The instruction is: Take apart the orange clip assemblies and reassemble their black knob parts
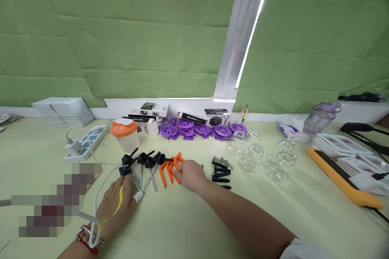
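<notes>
My left hand [117,199] lies low over the table, fingers stretched forward, their tips at several metal rods with black round heads [148,162]. A white wrap covers its thumb tip, and a white cable and yellow strip cross the hand. My right hand [192,175] is closed at the right end of a group of curved orange plastic pieces [163,176]; its fingertips pinch one of them, partly hidden. Just right of that hand lie several black plastic pegs [221,173] and small metal springs [226,162].
Behind are purple plastic wheel-like parts [202,130], cup holder boxes [154,109] and an orange-lidded cup [125,134]. Clear round vessels [248,162] stand right, near an orange-edged power strip [343,180]. A white power strip [89,143] and stacked white boxes [65,111] are left.
</notes>
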`<state>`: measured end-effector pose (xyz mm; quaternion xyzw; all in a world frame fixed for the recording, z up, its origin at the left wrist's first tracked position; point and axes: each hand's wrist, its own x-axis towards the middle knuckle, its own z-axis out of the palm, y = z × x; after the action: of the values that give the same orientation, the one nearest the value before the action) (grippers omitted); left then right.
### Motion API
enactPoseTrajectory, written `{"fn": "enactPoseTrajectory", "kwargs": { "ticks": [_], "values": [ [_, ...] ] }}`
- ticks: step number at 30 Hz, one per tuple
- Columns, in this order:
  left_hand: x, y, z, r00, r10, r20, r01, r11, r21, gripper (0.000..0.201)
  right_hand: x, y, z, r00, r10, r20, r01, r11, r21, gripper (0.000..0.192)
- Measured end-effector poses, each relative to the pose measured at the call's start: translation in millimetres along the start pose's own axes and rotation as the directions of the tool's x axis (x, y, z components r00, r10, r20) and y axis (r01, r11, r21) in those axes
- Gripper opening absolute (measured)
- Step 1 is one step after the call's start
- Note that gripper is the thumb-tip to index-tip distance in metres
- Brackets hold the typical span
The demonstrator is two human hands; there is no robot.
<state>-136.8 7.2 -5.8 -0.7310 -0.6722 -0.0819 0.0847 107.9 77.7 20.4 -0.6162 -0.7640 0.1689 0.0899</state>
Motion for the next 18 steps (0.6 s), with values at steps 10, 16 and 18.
{"fn": "enactPoseTrajectory", "kwargs": {
  "ticks": [10,16,18],
  "values": [
    [5,7,-9.1,0.988,0.155,-0.021,-0.154,0.987,0.040,0.034,-17,-3,-9,0.990,-0.131,-0.060,0.129,0.991,-0.035,0.034],
    [45,13,-6.5,0.890,0.438,-0.131,-0.442,0.897,-0.005,0.049,-25,-9,0,0.947,-0.280,-0.156,0.271,0.959,-0.081,0.057],
    [58,15,-5.0,0.883,0.454,-0.124,-0.456,0.890,0.005,0.061,-23,-11,6,0.954,-0.277,-0.115,0.269,0.960,-0.082,0.064]
  ]
}}
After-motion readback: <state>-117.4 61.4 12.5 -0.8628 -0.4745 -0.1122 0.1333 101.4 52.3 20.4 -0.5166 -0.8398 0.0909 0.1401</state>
